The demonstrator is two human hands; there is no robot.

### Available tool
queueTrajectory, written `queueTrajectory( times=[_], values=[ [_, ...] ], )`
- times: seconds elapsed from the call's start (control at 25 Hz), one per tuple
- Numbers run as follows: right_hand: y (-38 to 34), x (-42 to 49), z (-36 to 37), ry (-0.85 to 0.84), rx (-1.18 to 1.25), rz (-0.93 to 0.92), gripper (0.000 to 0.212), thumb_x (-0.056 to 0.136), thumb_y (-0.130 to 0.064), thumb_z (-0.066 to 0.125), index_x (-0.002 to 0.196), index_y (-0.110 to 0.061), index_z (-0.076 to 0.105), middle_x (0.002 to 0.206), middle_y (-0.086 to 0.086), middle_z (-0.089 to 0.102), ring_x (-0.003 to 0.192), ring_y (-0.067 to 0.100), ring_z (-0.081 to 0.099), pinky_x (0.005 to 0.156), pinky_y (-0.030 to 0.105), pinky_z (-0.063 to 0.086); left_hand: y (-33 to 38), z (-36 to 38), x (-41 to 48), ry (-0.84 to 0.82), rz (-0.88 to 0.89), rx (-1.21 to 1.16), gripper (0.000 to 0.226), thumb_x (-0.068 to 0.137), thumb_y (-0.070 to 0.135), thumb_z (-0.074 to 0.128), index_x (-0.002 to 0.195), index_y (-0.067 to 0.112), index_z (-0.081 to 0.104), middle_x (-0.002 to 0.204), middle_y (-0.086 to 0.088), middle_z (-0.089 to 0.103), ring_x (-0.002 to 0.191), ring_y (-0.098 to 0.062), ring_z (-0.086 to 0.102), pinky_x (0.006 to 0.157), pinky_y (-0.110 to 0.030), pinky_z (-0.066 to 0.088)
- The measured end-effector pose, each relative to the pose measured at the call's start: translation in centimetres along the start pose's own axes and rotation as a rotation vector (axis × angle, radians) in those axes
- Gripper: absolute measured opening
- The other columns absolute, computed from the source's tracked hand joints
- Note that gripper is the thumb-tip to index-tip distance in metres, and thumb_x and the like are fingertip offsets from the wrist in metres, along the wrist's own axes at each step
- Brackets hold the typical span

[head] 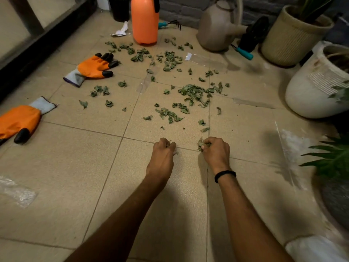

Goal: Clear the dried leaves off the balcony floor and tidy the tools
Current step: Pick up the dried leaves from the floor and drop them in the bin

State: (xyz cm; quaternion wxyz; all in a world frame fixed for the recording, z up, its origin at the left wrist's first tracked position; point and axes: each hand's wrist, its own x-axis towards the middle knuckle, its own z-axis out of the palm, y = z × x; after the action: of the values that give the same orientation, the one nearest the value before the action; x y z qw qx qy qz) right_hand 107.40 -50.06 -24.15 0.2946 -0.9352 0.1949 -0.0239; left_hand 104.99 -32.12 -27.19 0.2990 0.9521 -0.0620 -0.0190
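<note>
Dried green leaves lie scattered over the beige tiled floor, thickest in the middle and toward the back. My right hand grips a small bunch of leaves just above the tiles. My left hand is curled low beside it, with leaf bits showing at its fingertips. Two orange gloves lie on the left: one further back, one at the left edge. An orange sprayer bottle stands at the back, with a teal-handled rake behind it.
A beige watering can and a teal-handled tool sit at the back right. Plant pots line the right side, one woven. Crumpled plastic wrap lies on the left. A dark frame bounds the far left.
</note>
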Motion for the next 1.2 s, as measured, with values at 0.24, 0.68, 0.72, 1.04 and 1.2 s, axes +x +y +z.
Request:
queueTrajectory(
  times=[0.24, 0.68, 0.72, 1.04, 1.2],
  values=[
    [-0.2, -0.1, 1.5, -0.111, -0.032, -0.148, 0.041, 0.095, -0.005, 0.061, 0.134, -0.017, 0.061, 0.118, 0.012, 0.053, 0.099, 0.016, 0.052, 0.082, 0.005, 0.028, 0.8, 0.4, -1.2, 0.087, 0.014, 0.069, 0.018, 0.102, 0.018, 0.054, 0.117, 0.016, 0.064, 0.123, -0.005, 0.053, 0.109, -0.017, 0.046, 0.086, -0.025, 0.049],
    [-4.8, -5.0, 2.2, -0.222, 0.213, -0.083, 0.012, 0.09, -0.013, 0.068, 0.096, -0.011, 0.079, 0.091, 0.001, 0.075, 0.082, 0.014, 0.066, 0.074, 0.019, 0.05, -1.2, -5.2, -4.7, 0.186, -0.284, 0.054, 0.022, 0.091, 0.0, 0.054, 0.082, 0.011, 0.072, 0.09, -0.007, 0.06, 0.076, -0.018, 0.053, 0.057, -0.024, 0.028],
    [-5.9, -5.7, 2.5, -0.287, 0.297, -0.031, 0.013, 0.088, -0.016, 0.072, 0.098, -0.013, 0.079, 0.09, 0.001, 0.076, 0.079, 0.013, 0.068, 0.077, 0.022, 0.053, -2.4, -6.7, -6.0, 0.224, -0.332, 0.021, 0.02, 0.09, 0.002, 0.057, 0.079, 0.01, 0.071, 0.086, -0.009, 0.062, 0.076, -0.023, 0.058, 0.058, -0.028, 0.033],
    [-17.3, -14.7, 6.7, -0.276, 0.275, -0.123, 0.012, 0.087, -0.005, 0.066, 0.095, -0.001, 0.075, 0.098, 0.013, 0.074, 0.093, 0.028, 0.067, 0.075, 0.022, 0.049, -8.6, -21.9, -19.9, 0.641, -0.609, -0.05, 0.017, 0.093, 0.007, 0.062, 0.094, 0.006, 0.079, 0.093, -0.009, 0.077, 0.085, -0.021, 0.068, 0.078, -0.029, 0.051],
    [-12.2, -14.1, 5.1, -0.044, 0.266, 0.011, 0.026, 0.095, 0.003, 0.053, 0.116, -0.001, 0.067, 0.127, 0.018, 0.054, 0.102, 0.035, 0.06, 0.078, 0.026, 0.04, -11.1, -24.8, -27.9, 0.708, -0.716, 0.018, 0.017, 0.096, 0.013, 0.065, 0.107, 0.008, 0.077, 0.102, -0.006, 0.077, 0.091, -0.017, 0.067, 0.091, -0.033, 0.052]
  ],
)
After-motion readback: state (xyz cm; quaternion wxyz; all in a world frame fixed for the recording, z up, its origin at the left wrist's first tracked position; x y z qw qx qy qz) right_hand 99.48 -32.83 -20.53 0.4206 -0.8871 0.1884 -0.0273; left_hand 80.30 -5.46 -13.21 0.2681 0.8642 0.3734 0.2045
